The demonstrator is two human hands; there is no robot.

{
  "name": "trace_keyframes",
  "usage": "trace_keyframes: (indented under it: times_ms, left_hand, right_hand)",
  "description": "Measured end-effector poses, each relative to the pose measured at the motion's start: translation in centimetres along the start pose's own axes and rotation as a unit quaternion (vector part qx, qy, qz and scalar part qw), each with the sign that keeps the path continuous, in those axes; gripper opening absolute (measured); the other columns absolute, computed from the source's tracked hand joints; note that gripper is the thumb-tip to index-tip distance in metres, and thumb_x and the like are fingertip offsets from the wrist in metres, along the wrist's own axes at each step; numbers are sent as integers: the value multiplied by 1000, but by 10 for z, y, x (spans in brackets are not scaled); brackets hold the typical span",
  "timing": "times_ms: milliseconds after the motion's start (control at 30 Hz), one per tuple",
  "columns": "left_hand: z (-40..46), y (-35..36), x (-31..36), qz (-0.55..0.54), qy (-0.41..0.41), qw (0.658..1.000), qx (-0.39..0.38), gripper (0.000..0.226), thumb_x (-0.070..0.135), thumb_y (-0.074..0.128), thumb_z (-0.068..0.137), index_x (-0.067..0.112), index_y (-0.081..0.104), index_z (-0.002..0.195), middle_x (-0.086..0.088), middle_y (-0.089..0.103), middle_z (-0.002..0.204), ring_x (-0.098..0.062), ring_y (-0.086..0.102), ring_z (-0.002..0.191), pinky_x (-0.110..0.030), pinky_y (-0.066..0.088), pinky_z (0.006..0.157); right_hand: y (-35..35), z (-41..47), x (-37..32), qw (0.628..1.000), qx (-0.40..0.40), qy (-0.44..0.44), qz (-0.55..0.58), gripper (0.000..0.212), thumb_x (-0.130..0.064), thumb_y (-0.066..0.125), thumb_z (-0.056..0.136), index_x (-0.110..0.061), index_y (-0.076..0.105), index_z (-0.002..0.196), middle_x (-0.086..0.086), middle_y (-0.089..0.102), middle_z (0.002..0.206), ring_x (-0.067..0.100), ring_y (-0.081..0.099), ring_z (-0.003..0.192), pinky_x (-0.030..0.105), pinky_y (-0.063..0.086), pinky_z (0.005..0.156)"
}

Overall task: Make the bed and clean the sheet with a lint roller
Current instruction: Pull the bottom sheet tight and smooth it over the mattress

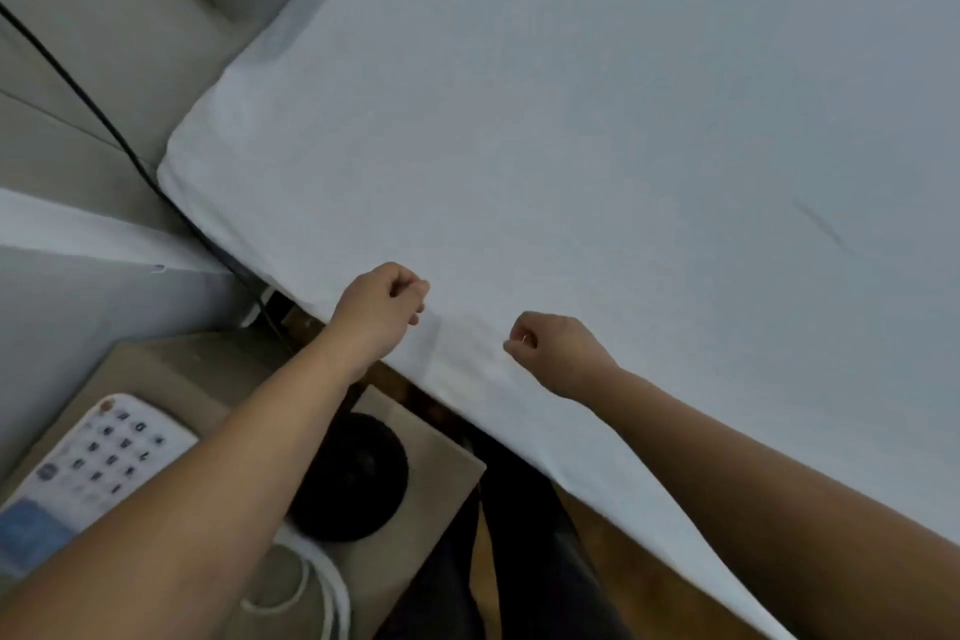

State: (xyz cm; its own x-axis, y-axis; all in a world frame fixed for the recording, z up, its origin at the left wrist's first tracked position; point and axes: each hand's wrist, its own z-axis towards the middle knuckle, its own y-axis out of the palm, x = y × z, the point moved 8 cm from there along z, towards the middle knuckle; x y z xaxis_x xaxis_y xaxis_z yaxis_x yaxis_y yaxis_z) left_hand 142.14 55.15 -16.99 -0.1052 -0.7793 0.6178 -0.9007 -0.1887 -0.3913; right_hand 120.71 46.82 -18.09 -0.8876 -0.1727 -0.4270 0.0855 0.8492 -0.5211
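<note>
Both hands pinch the near edge of the white sheet (571, 120): left hand (382, 309) and right hand (553, 348) grip narrowly, probably to pull it smooth.

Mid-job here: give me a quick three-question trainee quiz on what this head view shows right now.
1. True or false: both hands, the left hand and the right hand, pinch the white sheet at the near edge of the bed.
2. What lies on the bedside table under the left forearm? A) lint roller B) white remote control C) pillow
3. Fill in: the thin black ____ runs down beside the bed's corner.

Key: 1 true; 2 B; 3 cable.
</note>
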Motion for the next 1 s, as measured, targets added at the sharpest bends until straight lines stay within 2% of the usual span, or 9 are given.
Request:
trace_keyframes:
  times_ms: [267, 433, 567, 633, 767, 1000]
  left_hand:
    - [-129, 36, 55, 4, 64, 996, -67, 12, 31, 58, 95, 27, 65, 86, 10, 71, 80, -9, 69, 77, -37, 57, 81]
    - [-198, 65, 60, 39, 83, 989, -114, 18, 24, 59, 96, 28, 65, 80, 5, 71, 78, -10, 68, 72, -38, 55, 77]
    - [-255, 100, 73, 108, 119, 969, -187, 22, 23, 59, 97, 35, 65, 79, 4, 72, 79, -9, 67, 71, -37, 54, 75]
    - [-292, 132, 89, 150, 140, 953, -223, 20, 26, 60, 97, 38, 66, 82, 4, 72, 82, -9, 68, 74, -39, 55, 77]
    - [-357, 201, 126, 202, 190, 925, -260, 14, 30, 59, 96, 38, 66, 87, 4, 72, 83, -9, 68, 77, -34, 52, 75]
    - [-491, 369, 146, 270, 224, 889, -293, 12, 27, 59, 97, 24, 67, 88, 4, 72, 81, -7, 67, 74, -29, 53, 74]
  right_hand:
    - [-44, -175, 59, 996, 56, 59, 48, 13, -38, 57, 95, -31, 57, 84, -12, 59, 79, 3, 53, 72, 23, 40, 61]
    - [-41, -269, 87, 986, 102, 80, 108, 12, -41, 57, 94, -30, 62, 92, -12, 61, 82, 3, 57, 76, 20, 42, 63]
    - [-36, -341, 117, 971, 135, 101, 168, 15, -45, 55, 94, -32, 63, 98, -14, 64, 90, 3, 59, 84, 24, 51, 75]
    - [-37, -394, 146, 954, 170, 117, 218, 13, -46, 55, 95, -35, 62, 97, -15, 65, 90, 3, 60, 84, 21, 50, 73]
    - [-25, -486, 217, 918, 237, 133, 288, 12, -46, 56, 94, -37, 63, 94, -15, 66, 87, 1, 61, 82, 17, 48, 70]
    - [30, -626, 367, 874, 286, 179, 350, 11, -46, 58, 93, -37, 62, 89, -12, 65, 86, 2, 59, 81, 16, 43, 63]
